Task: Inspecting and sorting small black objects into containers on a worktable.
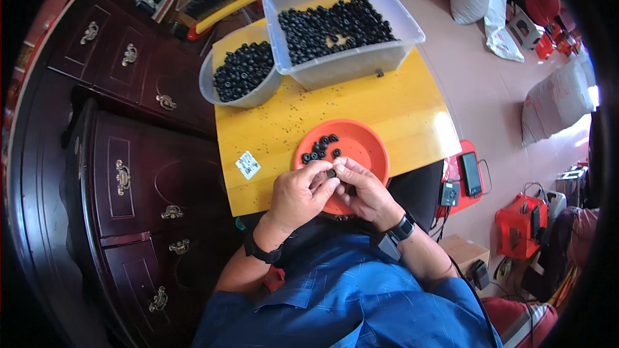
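Above an orange plate [371,145], my left hand [293,194] and my right hand [369,196] meet, fingertips closed round a small black round part [331,173]. Both hands pinch it, and the fingers partly cover it. On the left side of the plate lie several loose black ring-like parts [314,155] with holes in their middles. The plate rests on a yellow table [412,116] right in front of me.
A large clear bin [342,72] and a rounder clear tub [258,95], both holding many black parts, stand at the table's far side. Dark crumbs and a printed label [247,165] lie on the tabletop. A dark wooden cabinet [148,174] borders the left; a red stool [461,200] stands right.
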The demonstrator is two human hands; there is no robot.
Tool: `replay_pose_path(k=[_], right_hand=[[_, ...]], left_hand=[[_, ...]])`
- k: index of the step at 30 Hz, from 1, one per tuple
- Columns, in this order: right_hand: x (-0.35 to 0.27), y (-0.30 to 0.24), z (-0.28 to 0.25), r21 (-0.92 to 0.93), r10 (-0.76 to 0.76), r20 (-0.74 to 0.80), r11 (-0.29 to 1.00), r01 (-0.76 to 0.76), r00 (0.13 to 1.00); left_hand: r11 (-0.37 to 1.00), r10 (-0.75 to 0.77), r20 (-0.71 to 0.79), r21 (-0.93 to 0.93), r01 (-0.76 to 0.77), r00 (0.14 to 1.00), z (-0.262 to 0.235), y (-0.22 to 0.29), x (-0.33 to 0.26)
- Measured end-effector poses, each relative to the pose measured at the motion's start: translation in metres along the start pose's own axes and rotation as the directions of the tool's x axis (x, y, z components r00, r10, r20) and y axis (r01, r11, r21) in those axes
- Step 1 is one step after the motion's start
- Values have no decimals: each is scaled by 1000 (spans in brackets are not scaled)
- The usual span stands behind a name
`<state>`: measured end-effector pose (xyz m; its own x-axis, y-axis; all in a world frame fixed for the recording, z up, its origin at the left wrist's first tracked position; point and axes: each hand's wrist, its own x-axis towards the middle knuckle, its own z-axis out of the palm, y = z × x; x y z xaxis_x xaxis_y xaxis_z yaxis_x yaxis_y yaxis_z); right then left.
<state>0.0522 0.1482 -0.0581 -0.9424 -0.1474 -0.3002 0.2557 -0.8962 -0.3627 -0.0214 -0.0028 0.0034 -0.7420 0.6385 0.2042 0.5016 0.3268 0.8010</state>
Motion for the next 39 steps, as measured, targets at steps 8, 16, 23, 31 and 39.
replay_pose_path(k=[8,16,23,31,39], right_hand=[[-10,-9,4,120,28,-87,993,-18,996],[-6,-13,7,210,45,-44,977,-34,998],[-3,-3,2,124,16,33,992,-20,999],[3,3,9,73,84,46,993,-88,995],[-10,-6,2,60,-10,41,998,7,999]], left_hand=[[901,73,-300,429,66,951,-92,-10,67],[974,-159,-11,162,159,987,-39,-2,33],[988,-76,71,143,66,995,24,7,-6],[976,-96,35,198,88,995,19,-7,-9],[978,-10,47,207,0,999,36,1,-3]])
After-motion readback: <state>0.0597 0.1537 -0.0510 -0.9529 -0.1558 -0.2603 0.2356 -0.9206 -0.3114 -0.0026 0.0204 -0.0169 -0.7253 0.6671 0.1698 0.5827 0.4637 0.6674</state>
